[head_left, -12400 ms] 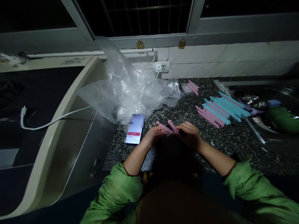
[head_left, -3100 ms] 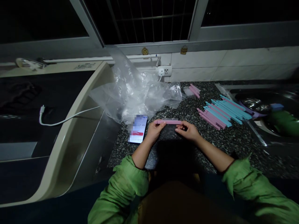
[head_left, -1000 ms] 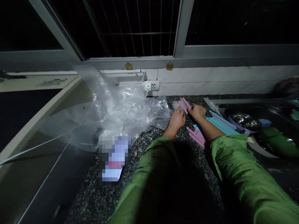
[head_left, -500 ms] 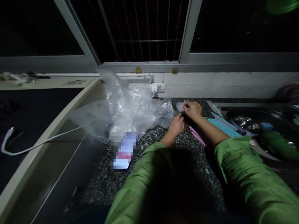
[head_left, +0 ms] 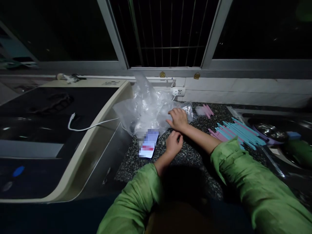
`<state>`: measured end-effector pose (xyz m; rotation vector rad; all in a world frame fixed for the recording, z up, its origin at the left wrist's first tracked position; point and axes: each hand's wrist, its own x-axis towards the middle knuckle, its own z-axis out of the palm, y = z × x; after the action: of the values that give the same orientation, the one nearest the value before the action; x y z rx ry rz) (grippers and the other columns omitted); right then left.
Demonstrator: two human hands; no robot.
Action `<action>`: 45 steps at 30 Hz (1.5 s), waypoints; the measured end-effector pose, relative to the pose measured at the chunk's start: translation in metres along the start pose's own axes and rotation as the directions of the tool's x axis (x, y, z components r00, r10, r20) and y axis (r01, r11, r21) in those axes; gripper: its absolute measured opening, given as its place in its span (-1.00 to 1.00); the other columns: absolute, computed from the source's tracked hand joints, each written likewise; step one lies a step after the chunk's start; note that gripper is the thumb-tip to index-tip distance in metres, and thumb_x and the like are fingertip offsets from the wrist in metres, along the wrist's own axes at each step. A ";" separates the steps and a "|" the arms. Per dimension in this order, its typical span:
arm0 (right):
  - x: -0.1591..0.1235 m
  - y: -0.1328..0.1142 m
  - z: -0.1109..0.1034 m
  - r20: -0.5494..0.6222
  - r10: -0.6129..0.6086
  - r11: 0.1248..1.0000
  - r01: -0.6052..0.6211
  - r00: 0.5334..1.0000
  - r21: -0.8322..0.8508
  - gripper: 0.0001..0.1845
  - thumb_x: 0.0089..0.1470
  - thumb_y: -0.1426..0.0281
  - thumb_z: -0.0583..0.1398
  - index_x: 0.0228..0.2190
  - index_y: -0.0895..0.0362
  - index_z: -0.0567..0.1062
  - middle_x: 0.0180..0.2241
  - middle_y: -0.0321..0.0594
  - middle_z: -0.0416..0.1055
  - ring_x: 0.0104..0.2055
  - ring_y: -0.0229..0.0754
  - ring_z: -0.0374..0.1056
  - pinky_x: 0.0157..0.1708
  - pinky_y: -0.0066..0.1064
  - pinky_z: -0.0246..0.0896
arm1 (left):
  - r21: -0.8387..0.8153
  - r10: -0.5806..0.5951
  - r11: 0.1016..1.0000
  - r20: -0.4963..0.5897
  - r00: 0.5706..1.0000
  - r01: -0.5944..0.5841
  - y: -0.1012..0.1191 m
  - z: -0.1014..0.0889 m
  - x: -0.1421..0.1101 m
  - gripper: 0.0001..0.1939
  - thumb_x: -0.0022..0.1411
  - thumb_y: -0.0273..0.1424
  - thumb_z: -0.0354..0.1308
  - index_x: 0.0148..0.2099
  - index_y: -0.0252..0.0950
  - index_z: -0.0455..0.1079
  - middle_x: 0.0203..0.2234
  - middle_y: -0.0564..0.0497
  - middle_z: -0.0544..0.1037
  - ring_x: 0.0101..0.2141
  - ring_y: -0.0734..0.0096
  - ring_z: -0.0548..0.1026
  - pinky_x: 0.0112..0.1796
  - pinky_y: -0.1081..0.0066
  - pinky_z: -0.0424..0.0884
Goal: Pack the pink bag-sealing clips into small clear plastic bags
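My right hand (head_left: 178, 119) reaches over the crumpled clear plastic bag (head_left: 148, 109), its fingers spread and touching or just above the plastic. Closer to me, my left hand (head_left: 173, 143) is curled beside my right wrist; anything inside its fingers is hidden. A lit phone (head_left: 152, 143), partly blurred out, lies left of it on the speckled counter. Right of my hands, flat blue sticks (head_left: 243, 131) and pink sticks (head_left: 216, 134) lie in a loose row. Behind them, a few pink sticks (head_left: 208, 111) rest by a small whitish translucent piece (head_left: 200, 111).
A washing machine (head_left: 97, 117) with a dark lid stands left, a white cable (head_left: 97, 123) across it. At right is a sink (head_left: 248, 115) with a metal bowl (head_left: 270, 130). A wall socket (head_left: 180, 91) holds a white plug. A barred window is behind.
My right hand has moved left from the small translucent piece and pink sticks to the plastic bag. My left hand has drawn back toward me. The view has turned left.
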<state>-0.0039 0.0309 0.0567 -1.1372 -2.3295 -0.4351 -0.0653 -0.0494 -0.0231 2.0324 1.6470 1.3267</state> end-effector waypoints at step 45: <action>-0.242 0.026 -0.092 -0.098 0.377 0.926 -0.374 0.921 0.054 -0.86 0.05 0.35 0.09 -0.43 0.10 0.44 -0.42 -0.18 0.38 -0.33 -0.13 0.27 -0.35 -0.31 0.16 | -0.206 0.302 0.940 0.135 0.944 -0.272 0.014 -0.058 -0.133 -0.84 0.13 -0.35 0.08 -0.23 -0.24 0.39 -0.44 0.00 0.55 -0.41 0.40 0.50 -0.36 0.38 0.44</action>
<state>0.1703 -0.1527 -0.0043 -1.4667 -1.9568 -0.3034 -0.0948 -0.1900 -0.0479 2.2614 1.1432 1.2998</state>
